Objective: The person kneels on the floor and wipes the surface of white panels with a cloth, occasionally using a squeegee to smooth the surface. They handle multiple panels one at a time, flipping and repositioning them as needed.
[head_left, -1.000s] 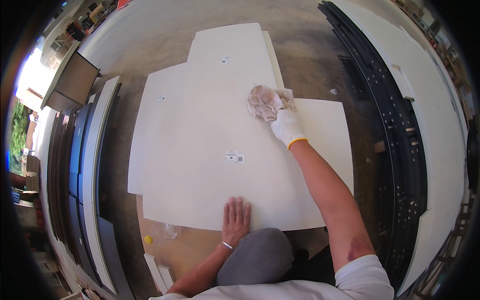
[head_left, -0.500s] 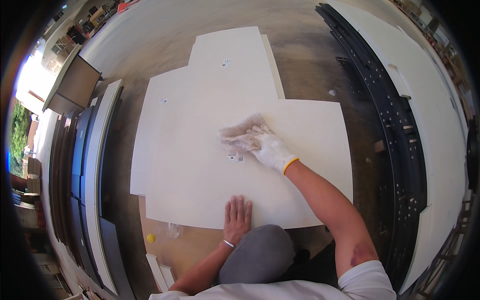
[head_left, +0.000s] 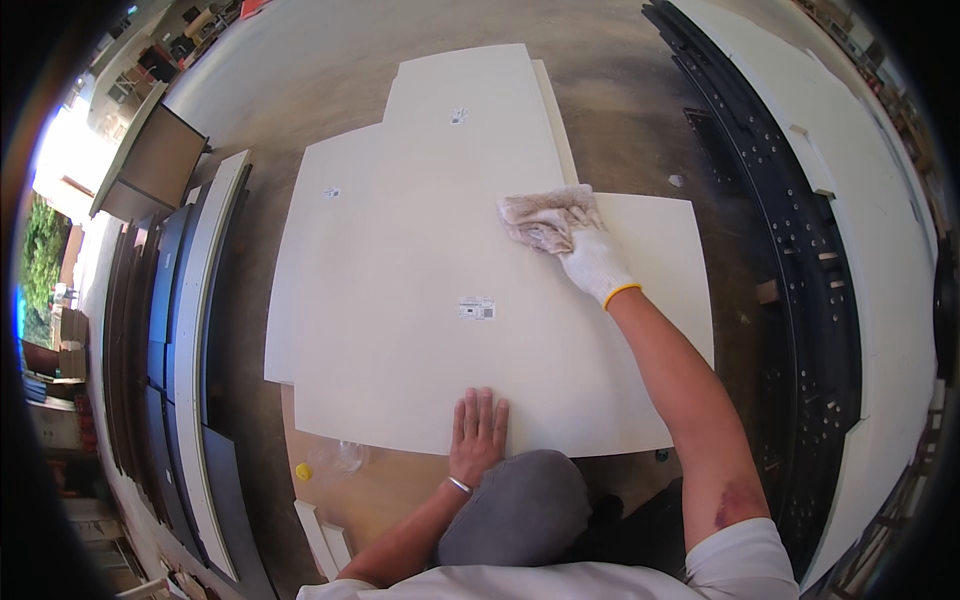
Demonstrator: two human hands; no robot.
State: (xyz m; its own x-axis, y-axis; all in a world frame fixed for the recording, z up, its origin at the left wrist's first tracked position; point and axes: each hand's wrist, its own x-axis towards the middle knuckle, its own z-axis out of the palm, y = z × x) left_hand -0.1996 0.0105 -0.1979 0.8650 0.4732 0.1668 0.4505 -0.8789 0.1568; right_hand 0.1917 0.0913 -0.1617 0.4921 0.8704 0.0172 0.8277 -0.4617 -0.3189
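Observation:
A large white panel [head_left: 400,350] lies flat in front of me, overlapping further white panels at its far and left sides. My right hand [head_left: 592,255], in a white knit glove with a yellow cuff, presses a stained, crumpled cloth [head_left: 540,217] against the surface near the panel's far right part. My bare left hand [head_left: 479,436] rests on the near edge, fingers stretched out and flat, a bracelet at the wrist. A printed label [head_left: 477,308] sits mid-panel between the two hands. Two more labels, a far one [head_left: 459,116] and a left one [head_left: 332,193], show on the white surfaces.
Dark boards with holes [head_left: 770,230] and long white boards [head_left: 885,300] are stacked along the right. Blue, brown and white boards [head_left: 190,330] stand at the left. A clear plastic bottle [head_left: 350,457] and a yellow cap [head_left: 303,471] lie by the panel's near left corner.
My right hand has slid the cloth right and away from me, uncovering the central label fully. My left hand stays on the near edge.

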